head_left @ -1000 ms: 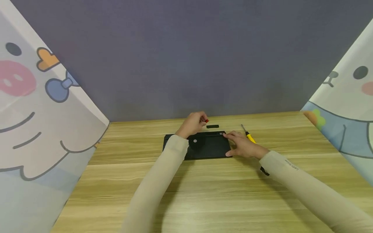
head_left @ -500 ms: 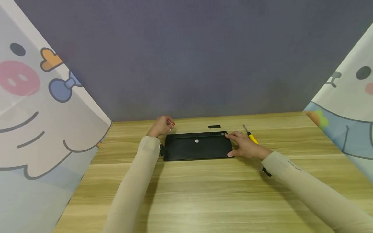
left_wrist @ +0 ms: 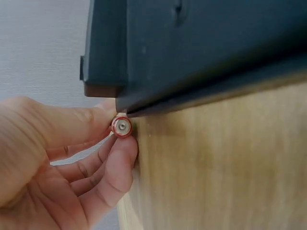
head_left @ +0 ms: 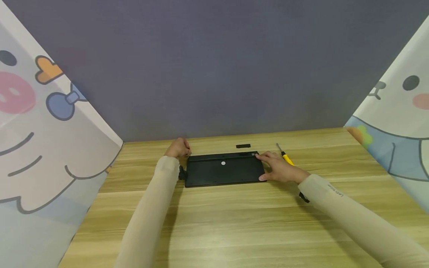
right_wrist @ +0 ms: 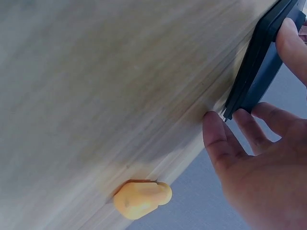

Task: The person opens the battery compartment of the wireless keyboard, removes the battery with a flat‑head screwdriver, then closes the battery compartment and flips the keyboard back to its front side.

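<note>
Pale wood grain marks the worktop (head_left: 218,223) under a flat black device (head_left: 224,173). Just beside its far left corner, the left grip (head_left: 178,148) pinches a battery (left_wrist: 122,126); the right grip (head_left: 279,168) spreads wide across its right end. Steady bracing and a light pinch should help.

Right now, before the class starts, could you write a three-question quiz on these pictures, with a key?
1. Which hand pinches the red-rimmed battery?
2. True or false: the small black strip lies on top of the flat black device.
3. What colour is the handle of the screwdriver? A) blue B) yellow C) green

Key:
1. The left hand.
2. False; it lies on the table, beyond the device.
3. B.
</note>
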`<state>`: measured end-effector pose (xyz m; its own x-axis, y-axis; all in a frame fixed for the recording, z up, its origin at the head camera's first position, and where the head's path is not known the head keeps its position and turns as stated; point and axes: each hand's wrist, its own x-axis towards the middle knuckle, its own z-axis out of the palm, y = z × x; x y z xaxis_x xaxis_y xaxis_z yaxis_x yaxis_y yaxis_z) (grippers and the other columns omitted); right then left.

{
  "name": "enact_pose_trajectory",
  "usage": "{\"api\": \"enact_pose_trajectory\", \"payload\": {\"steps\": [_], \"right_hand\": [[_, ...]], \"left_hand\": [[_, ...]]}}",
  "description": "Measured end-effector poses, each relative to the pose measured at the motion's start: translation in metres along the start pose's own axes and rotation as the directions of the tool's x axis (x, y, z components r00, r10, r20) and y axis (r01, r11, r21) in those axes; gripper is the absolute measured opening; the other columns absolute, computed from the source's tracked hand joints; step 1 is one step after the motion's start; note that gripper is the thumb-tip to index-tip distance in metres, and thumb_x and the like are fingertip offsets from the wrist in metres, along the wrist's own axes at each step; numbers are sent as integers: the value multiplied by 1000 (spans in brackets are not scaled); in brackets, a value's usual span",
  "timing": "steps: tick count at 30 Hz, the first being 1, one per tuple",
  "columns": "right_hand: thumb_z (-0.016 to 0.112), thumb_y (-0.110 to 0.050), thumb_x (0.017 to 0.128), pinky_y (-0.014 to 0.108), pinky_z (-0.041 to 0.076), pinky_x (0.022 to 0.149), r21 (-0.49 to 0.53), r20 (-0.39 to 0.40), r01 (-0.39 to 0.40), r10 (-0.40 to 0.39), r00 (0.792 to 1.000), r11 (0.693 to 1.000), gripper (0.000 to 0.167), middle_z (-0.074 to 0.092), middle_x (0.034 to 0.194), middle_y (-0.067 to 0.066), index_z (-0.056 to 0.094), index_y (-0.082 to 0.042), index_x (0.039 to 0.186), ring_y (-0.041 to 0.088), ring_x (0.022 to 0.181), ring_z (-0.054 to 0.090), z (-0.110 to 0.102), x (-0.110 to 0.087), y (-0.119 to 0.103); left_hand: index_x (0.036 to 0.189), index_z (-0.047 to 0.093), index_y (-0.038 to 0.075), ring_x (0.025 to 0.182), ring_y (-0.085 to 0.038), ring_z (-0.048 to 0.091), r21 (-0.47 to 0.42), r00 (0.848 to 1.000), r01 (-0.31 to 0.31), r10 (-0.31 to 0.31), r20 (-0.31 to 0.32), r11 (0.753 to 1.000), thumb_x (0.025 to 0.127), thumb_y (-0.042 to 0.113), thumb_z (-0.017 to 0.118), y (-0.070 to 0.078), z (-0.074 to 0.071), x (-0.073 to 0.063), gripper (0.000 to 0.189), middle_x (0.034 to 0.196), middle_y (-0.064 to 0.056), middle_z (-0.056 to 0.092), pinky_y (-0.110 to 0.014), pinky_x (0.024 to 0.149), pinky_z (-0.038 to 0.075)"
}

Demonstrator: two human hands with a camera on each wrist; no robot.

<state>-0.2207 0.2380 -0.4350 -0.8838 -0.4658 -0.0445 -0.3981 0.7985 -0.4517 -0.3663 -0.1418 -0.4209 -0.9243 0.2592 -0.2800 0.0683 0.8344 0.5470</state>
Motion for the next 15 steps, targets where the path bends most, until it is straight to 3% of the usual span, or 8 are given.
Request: {"api": "enact_pose_trajectory", "payload": {"steps": [7, 15], "right_hand": [[73, -37, 82, 58, 31, 97, -1, 9, -9, 9, 1000, 1000, 85, 37, 138, 20, 32, -1, 147, 43, 124, 35, -1, 0, 0], [74, -36, 82, 57, 32, 97, -25, 13, -9, 10, 1000, 1000, 85, 39, 137, 19, 32, -1, 147, 41, 122, 36, -1, 1, 0]], "left_hand": [[101, 55, -1, 65, -18, 48, 29, 999, 4, -5, 31, 1000, 93, 7, 57, 1, -2, 7, 12, 86, -13, 57, -32, 62, 42], [110, 56, -1, 65, -17, 57, 68, 999, 7, -9, 41, 998, 95, 15, 59, -2, -1, 14, 22, 85, -12, 64, -32, 63, 47]]}}
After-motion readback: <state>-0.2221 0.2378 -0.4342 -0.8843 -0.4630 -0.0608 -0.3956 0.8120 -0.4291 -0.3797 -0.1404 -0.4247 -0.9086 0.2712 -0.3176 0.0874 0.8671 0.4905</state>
